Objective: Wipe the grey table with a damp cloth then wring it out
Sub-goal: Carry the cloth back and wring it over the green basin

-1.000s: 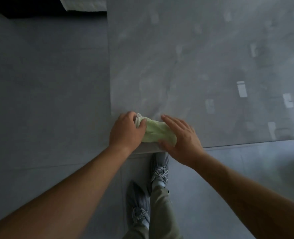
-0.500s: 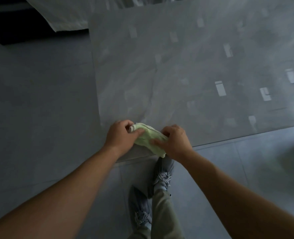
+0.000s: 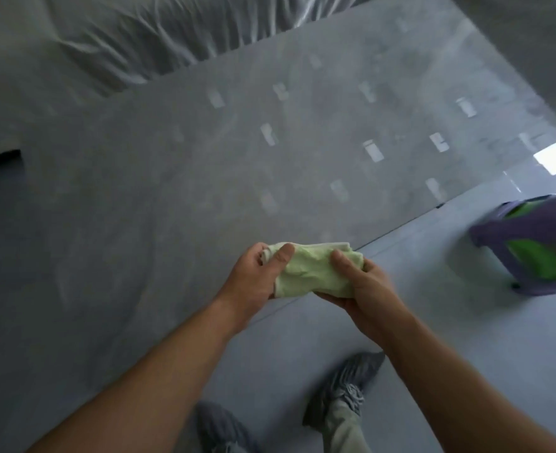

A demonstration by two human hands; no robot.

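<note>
Change, cloth: the pale green crumpled cloth [image 3: 312, 273] lay pressed on the grey glossy worktop [image 3: 302, 142] at its near edge a second ago. It is now lifted off and bunched into a short roll.
Change, right hand: a second ago the right hand [image 3: 364, 289] lay flat on the cloth with straight fingers [image 3: 330, 294]. Now they curl under the cloth's right end, thumb on top.
Change, left hand: the left hand [image 3: 257, 276] grips the left end as before, fingers wrapped round it and thumb pressed over the top.
Cloth position: in the air between both hands, in line with the worktop's near edge. Whether it clears the surface fully cannot be told.
Change, view: swung up and to the right, so more of the room shows.
Reading: wiping looks finished. The two-handed grip on opposite ends suits a twist, so wringing is probably about to start. No twist shows in the fabric yet.
Surface: worktop polished, showing pale rectangular reflections and faint streaks.
Room: grey-blue smooth floor [image 3: 433, 322] below. A blurred purple and green container [image 3: 537, 243] stands on it to the right, a possible place to wring into. A pale wrinkled sheet [image 3: 139, 37] is draped beyond the far side. Grey laced shoes [image 3: 345, 387] are at the bottom.
</note>
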